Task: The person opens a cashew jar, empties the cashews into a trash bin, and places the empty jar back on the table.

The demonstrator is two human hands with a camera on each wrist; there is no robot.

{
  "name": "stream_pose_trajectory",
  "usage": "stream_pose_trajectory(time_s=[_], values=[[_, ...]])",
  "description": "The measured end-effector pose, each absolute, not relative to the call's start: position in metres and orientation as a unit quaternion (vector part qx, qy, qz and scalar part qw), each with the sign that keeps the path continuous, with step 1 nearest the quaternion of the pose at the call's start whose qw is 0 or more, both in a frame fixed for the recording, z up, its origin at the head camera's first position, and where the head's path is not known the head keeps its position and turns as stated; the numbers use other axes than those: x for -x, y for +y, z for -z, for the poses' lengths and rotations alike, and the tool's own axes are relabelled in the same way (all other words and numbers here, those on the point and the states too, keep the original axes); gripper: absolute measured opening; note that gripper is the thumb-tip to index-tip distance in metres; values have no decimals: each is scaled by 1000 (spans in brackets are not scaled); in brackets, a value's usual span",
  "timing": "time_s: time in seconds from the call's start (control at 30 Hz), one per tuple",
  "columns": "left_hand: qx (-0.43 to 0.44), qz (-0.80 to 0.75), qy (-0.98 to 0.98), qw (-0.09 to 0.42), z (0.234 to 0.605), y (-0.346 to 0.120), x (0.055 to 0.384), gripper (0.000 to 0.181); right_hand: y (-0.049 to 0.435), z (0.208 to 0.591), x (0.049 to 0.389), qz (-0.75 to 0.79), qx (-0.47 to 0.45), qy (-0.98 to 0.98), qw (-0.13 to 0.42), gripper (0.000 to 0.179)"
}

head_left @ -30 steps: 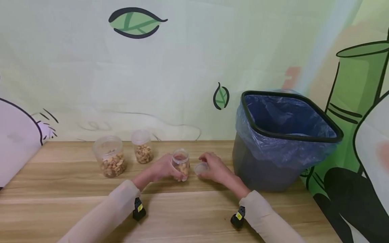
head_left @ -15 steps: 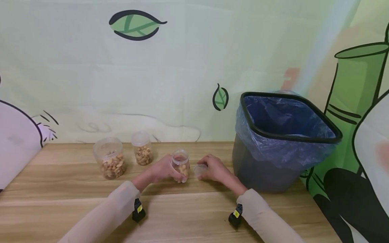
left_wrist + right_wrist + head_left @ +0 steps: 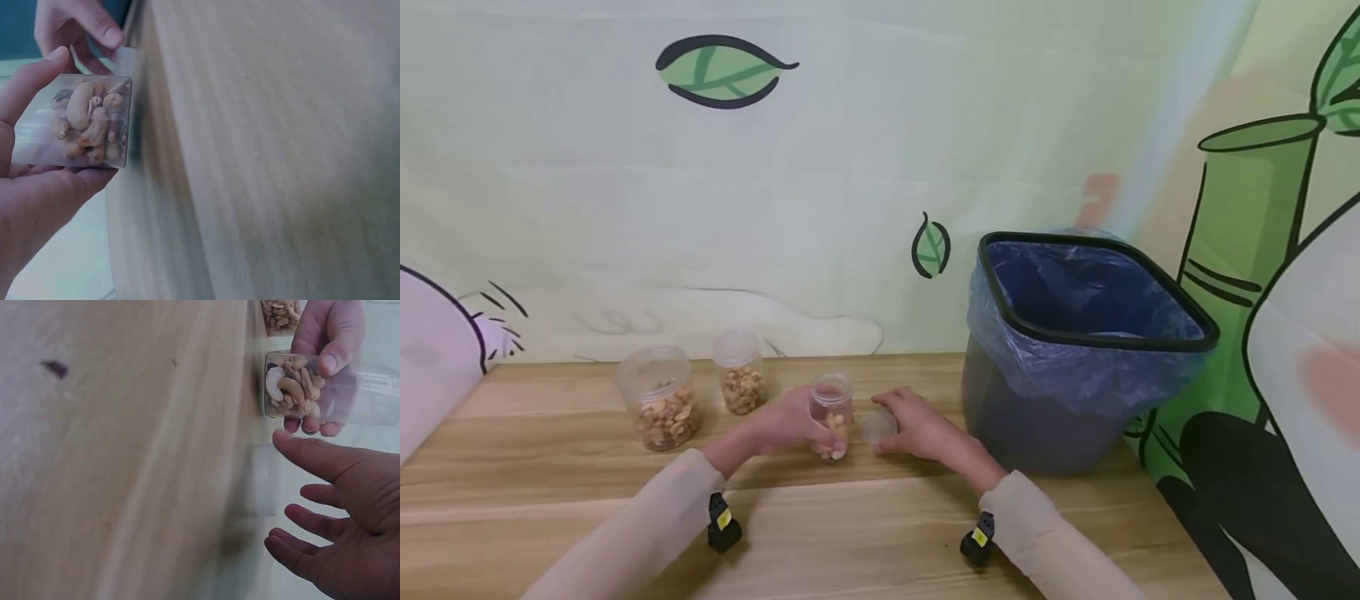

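My left hand (image 3: 793,423) grips a small clear jar (image 3: 832,410) round its side. The jar is open at the top and has cashews in its lower part; the thumb (image 3: 31,84) lies along its side in the left wrist view. Right of the jar, a round translucent lid (image 3: 878,427) lies flat on the table. My right hand (image 3: 917,429) is just beside this lid, thumb and fingers spread around its right side. In the right wrist view the spread fingers (image 3: 309,522) are apart from the lid (image 3: 265,481) and hold nothing.
A wide clear jar (image 3: 658,400) and a narrower lidded one (image 3: 740,373), both part-filled with nuts, stand at the back left. At the right is a grey bin (image 3: 1037,417) lined with a blue bag. A printed backdrop (image 3: 850,167) rises behind the wooden table (image 3: 820,533).
The right hand has lowered the lid onto the table and let go of it, its fingers spreading. The left hand keeps its hold on the jar. The head view has shifted slightly.
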State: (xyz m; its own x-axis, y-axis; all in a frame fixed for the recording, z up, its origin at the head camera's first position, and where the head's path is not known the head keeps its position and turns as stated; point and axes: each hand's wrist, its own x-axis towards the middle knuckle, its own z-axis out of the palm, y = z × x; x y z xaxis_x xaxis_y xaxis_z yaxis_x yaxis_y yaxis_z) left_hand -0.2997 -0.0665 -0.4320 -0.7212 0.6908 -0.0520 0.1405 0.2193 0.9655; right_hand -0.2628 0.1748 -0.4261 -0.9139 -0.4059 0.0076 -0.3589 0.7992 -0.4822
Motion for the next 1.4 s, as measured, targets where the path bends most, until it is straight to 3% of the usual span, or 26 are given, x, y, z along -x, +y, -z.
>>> stream_pose_trajectory(time_s=[0.17, 0.43, 0.67, 0.93, 1.2, 1.4], values=[[-269, -598, 703, 275, 417, -76, 295, 64, 183, 399, 238, 238, 245, 940, 10, 56], [-255, -593, 713, 275, 386, -82, 282, 74, 219, 347, 188, 230, 265, 936, -31, 43], [-244, -575, 745, 234, 354, -87, 277, 85, 265, 309, 144, 263, 233, 936, -24, 39], [-247, -553, 773, 190, 315, -91, 270, 75, 328, 275, 102, 301, 142, 940, -69, 30], [-269, -537, 781, 174, 294, -91, 263, 73, 383, 269, 92, 290, -11, 945, -151, 31], [-279, -516, 792, 169, 275, -90, 259, 82, 409, 279, 106, 390, -19, 903, -179, 35]])
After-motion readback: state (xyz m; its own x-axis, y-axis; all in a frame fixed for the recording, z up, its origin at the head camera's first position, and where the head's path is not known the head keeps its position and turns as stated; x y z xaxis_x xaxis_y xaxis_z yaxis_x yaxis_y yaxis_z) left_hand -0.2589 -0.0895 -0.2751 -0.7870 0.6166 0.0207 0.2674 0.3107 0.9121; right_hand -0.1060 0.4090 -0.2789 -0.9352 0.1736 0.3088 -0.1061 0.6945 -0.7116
